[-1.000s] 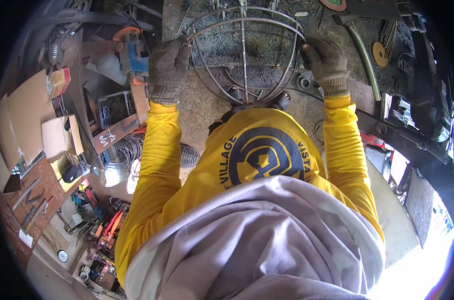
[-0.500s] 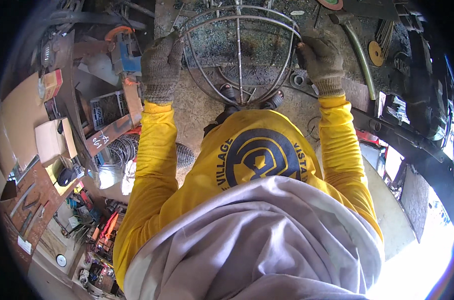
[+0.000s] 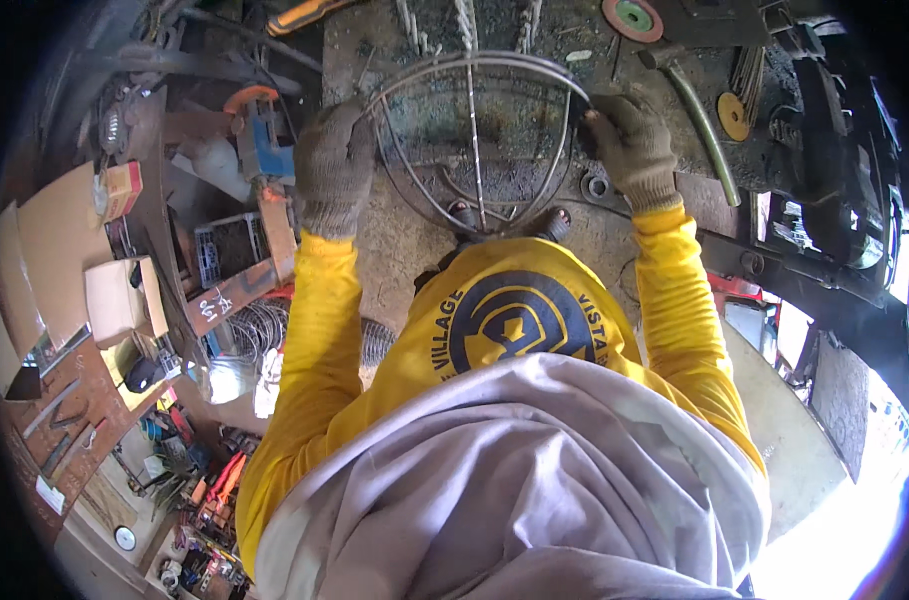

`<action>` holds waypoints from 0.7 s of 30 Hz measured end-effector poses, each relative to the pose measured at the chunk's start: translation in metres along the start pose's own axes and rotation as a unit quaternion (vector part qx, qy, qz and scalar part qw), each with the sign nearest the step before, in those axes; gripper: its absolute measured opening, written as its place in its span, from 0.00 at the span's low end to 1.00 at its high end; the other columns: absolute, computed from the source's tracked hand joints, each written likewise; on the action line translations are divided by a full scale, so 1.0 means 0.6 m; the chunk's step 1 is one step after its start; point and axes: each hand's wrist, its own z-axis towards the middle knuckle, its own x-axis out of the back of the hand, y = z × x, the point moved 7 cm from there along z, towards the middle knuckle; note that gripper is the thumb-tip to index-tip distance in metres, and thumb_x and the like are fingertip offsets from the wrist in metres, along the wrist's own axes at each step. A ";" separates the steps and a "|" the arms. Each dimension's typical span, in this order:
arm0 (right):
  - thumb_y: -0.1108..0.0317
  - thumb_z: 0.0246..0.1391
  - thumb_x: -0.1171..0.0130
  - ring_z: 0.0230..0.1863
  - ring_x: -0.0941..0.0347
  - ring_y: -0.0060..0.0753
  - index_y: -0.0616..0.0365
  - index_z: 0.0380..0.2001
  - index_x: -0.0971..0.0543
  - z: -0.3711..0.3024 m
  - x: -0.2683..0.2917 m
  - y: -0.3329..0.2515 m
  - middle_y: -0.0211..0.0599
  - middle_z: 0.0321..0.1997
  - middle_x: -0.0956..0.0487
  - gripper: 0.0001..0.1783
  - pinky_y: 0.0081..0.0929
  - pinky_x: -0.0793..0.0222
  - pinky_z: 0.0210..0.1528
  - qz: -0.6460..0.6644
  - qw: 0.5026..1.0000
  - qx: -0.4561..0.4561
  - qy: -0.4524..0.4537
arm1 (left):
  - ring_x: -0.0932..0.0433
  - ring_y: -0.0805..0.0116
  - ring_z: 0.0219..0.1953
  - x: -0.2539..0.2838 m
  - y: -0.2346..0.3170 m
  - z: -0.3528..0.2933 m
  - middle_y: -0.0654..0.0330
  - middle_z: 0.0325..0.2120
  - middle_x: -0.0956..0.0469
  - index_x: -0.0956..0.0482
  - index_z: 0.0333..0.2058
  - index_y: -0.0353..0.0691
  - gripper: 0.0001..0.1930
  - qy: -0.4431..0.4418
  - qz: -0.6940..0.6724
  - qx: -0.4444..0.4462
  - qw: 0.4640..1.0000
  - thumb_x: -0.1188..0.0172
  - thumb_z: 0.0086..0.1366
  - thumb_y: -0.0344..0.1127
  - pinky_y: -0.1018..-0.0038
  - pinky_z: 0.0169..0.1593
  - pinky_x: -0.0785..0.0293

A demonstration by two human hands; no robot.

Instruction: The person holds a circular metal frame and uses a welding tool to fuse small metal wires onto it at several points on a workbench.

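Note:
Both my hands wear dirty grey-brown knit gloves and grip a frame of bent steel rod (image 3: 473, 120) from opposite sides. It has curved hoops and a straight rod running down its middle. My left hand (image 3: 334, 170) is closed round its left side, while my right hand (image 3: 631, 150) is closed on the right side. The frame is held between my body and the dark, littered workbench (image 3: 594, 95), its upper arc overlapping the bench in view. Whether it rests on the bench edge I cannot tell.
On the bench at right lie a hammer (image 3: 702, 125), a red-and-green disc (image 3: 632, 18) and a yellow disc (image 3: 734, 117). Several twisted rods (image 3: 465, 25) and an orange-handled tool (image 3: 304, 15) are at the far side. Shelves with a cardboard box (image 3: 114, 303) stand left.
The frame has tilted, so its two upper arcs now nearly overlap. Both hands sit slightly lower in the picture. The view has shifted a little, bringing the orange-handled tool into sight.

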 end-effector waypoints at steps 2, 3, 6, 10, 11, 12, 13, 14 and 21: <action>0.69 0.60 0.41 0.37 0.21 0.47 0.62 0.45 0.19 0.000 0.036 -0.039 0.46 0.36 0.18 0.12 0.36 0.27 0.41 0.055 0.998 0.029 -0.002 | 0.16 0.52 0.35 0.027 0.010 0.005 0.51 0.34 0.16 0.19 0.41 0.37 0.09 -0.037 -0.102 0.056 0.992 0.36 0.66 0.34 0.66 0.40 0.22; 0.69 0.61 0.42 0.36 0.21 0.43 0.62 0.46 0.20 -0.001 0.051 -0.049 0.45 0.35 0.19 0.12 0.35 0.27 0.41 0.106 0.994 -0.010 -0.026 | 0.16 0.53 0.35 0.043 0.018 0.007 0.51 0.34 0.16 0.19 0.41 0.36 0.08 -0.055 -0.152 0.084 0.983 0.36 0.67 0.33 0.67 0.40 0.22; 0.71 0.64 0.46 0.36 0.23 0.28 0.65 0.50 0.21 -0.008 0.093 -0.080 0.38 0.34 0.19 0.14 0.28 0.28 0.42 0.253 0.955 -0.105 -0.110 | 0.15 0.59 0.35 0.083 0.038 0.023 0.53 0.33 0.16 0.20 0.40 0.36 0.07 -0.089 -0.141 0.072 0.983 0.39 0.69 0.33 0.70 0.39 0.23; 0.73 0.61 0.47 0.40 0.23 0.30 0.65 0.51 0.21 -0.029 0.143 -0.106 0.36 0.37 0.18 0.16 0.28 0.27 0.47 0.304 0.918 -0.189 -0.170 | 0.17 0.60 0.34 0.112 0.086 0.054 0.53 0.31 0.18 0.21 0.38 0.37 0.07 -0.116 -0.216 0.068 0.967 0.42 0.71 0.34 0.68 0.39 0.24; 0.72 0.60 0.47 0.41 0.23 0.30 0.66 0.52 0.22 -0.033 0.147 -0.109 0.36 0.40 0.18 0.18 0.29 0.27 0.49 0.318 0.911 -0.150 -0.216 | 0.17 0.60 0.35 0.124 0.093 0.053 0.53 0.31 0.18 0.21 0.39 0.37 0.08 -0.128 -0.145 0.029 0.981 0.44 0.72 0.35 0.68 0.40 0.24; 0.71 0.59 0.46 0.43 0.23 0.30 0.66 0.54 0.22 -0.041 0.152 -0.106 0.37 0.42 0.18 0.20 0.30 0.27 0.50 0.321 0.904 -0.117 -0.257 | 0.17 0.60 0.36 0.129 0.096 0.048 0.53 0.32 0.18 0.21 0.39 0.37 0.09 -0.133 -0.081 -0.014 0.988 0.45 0.73 0.36 0.68 0.41 0.24; 0.67 0.59 0.45 0.44 0.24 0.28 0.64 0.58 0.24 -0.051 0.152 -0.107 0.37 0.44 0.19 0.24 0.29 0.27 0.49 0.368 0.892 -0.080 -0.249 | 0.18 0.59 0.37 0.123 0.097 0.043 0.53 0.32 0.18 0.21 0.39 0.36 0.11 -0.181 -0.149 0.067 0.970 0.46 0.74 0.37 0.67 0.42 0.25; 0.63 0.60 0.44 0.44 0.24 0.27 0.62 0.62 0.26 -0.056 0.147 -0.112 0.37 0.47 0.20 0.28 0.28 0.28 0.48 0.416 0.873 -0.037 -0.250 | 0.18 0.58 0.37 0.128 0.091 0.032 0.53 0.31 0.18 0.21 0.39 0.36 0.11 -0.190 -0.113 0.057 0.974 0.47 0.74 0.37 0.66 0.42 0.25; 0.52 0.69 0.48 0.22 0.30 0.17 0.60 0.43 0.20 -0.113 0.207 -0.122 0.27 0.26 0.24 0.21 0.20 0.34 0.23 0.378 0.876 -0.248 -0.169 | 0.21 0.65 0.34 0.105 0.146 0.046 0.56 0.34 0.19 0.21 0.42 0.36 0.07 -0.199 -0.134 -0.022 0.971 0.45 0.70 0.32 0.69 0.40 0.26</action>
